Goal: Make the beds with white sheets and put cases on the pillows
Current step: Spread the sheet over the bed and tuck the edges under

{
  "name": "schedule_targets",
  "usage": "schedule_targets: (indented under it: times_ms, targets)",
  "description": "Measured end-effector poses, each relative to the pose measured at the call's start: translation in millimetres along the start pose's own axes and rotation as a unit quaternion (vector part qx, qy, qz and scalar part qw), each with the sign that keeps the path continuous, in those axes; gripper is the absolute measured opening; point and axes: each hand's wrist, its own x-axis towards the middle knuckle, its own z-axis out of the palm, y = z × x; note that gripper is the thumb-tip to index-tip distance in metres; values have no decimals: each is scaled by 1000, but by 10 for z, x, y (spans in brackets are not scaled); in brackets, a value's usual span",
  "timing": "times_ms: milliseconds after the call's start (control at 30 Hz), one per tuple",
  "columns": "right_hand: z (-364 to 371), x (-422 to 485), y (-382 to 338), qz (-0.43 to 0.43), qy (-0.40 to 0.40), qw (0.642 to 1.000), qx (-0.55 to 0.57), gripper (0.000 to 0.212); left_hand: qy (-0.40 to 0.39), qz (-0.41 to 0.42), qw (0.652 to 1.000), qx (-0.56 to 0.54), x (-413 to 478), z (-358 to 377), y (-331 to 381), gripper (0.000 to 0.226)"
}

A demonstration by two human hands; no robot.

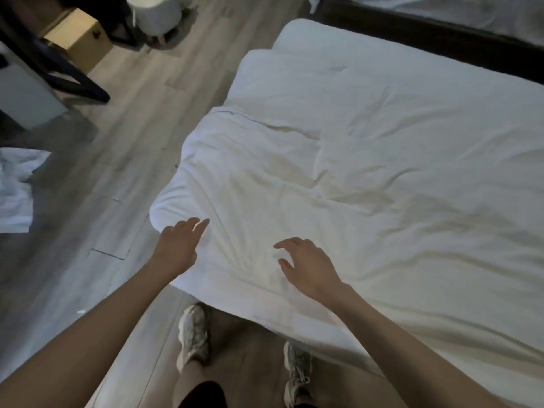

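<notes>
**Sheet's down, work the near corner**

The bed (306,36) fills the right of the view & you stand at its near-left corner. The white sheet (368,172) lies spread over it, creased all across, w/ a thicker folded layer showing toward the far end. It looks soft, light & limp, so it'll likely bunch & drag rather than slide flat. Don't push from the middle. Take it at the hem by the rounded corner (164,210), thumb under, fingers on top, & pull outward to draw the creases out. Your right hand (306,266) hangs over the sheet near the edge, fingers loosely bent, holding nothing. Your left hand (179,245) is stretched toward that corner, fingers straight, also empty. Can't tell if the tips touch the cloth.
</notes>
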Motion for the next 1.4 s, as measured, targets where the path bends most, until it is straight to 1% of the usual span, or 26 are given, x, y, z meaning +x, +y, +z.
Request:
schedule_targets:
  times_ms: [100,167,233,300,400,500,600,700,733,800,867,933,967,1033,1067,1100,1167,1233,1300,1333,1400]
  targets:
    - [182,307,-434,-10,-8,1000,8,36,-74,-28,997,23,12,8,-479,78]
    - [340,543,-699,-2,-11,1000,13,36,-78,-29,996,-25,55,79,-816,79]
    - [515,784,-940,10,-12,1000,14,37,-67,-15,995,-77,124,189,-1104,79]
    - [695,1016,-1132,17,-9,1000,7,38,-61,6,996,-69,210,228,-1312,81]
    - [945,1248,-1349,51,-22,998,6,41,-87,36,995,-25,336,310,-1468,85]
    - [1122,1413,-1438,87,-38,995,-5,43,-93,67,993,-31,490,422,-1527,88]
    - [1242,1510,-1467,110,-42,993,-24,41,-93,89,992,-14,604,638,-1527,87]
    - [1347,1602,-1430,105,-31,991,-74,51,-69,94,992,-57,745,893,-1531,84]
    - [1381,1630,-1409,99,-27,990,-96,54,-65,90,991,-80,782,954,-1526,82]
    - [1448,1673,-1380,93,-21,988,-123,56,-66,83,987,-120,833,1012,-1515,70]
    - [1502,1702,-1376,87,-21,986,-138,55,-83,88,985,-124,835,997,-1507,57]
    - [1525,1717,-1396,78,-27,987,-136,49,-90,102,985,-103,821,949,-1526,47]
    - [1515,1716,-1407,69,-32,989,-126,45,-82,112,986,-97,797,919,-1552,42]
    - [1433,1682,-1452,44,-45,993,-98,39,-4,148,983,-104,692,851,-1640,35]
    - [1367,1653,-1488,25,-49,994,-92,36,35,165,979,-117,607,817,-1705,37]
    - [1301,1614,-1531,6,-51,995,-91,35,57,175,974,-133,499,783,-1772,40]
    - [1232,1525,-1619,-28,-61,992,-108,34,69,178,970,-148,287,826,-1844,46]
    - [1304,1450,-1675,-31,-77,987,-139,36,33,157,974,-158,143,915,-1790,46]
    - [1464,1451,-1667,9,-91,987,-130,36,-14,100,981,-164,149,1020,-1693,37]
    - [1552,1470,-1650,31,-104,987,-118,36,-42,82,984,-153,170,1040,-1652,37]
    - [1704,1486,-1645,60,-119,986,-100,39,-150,55,978,-137,196,1030,-1640,49]
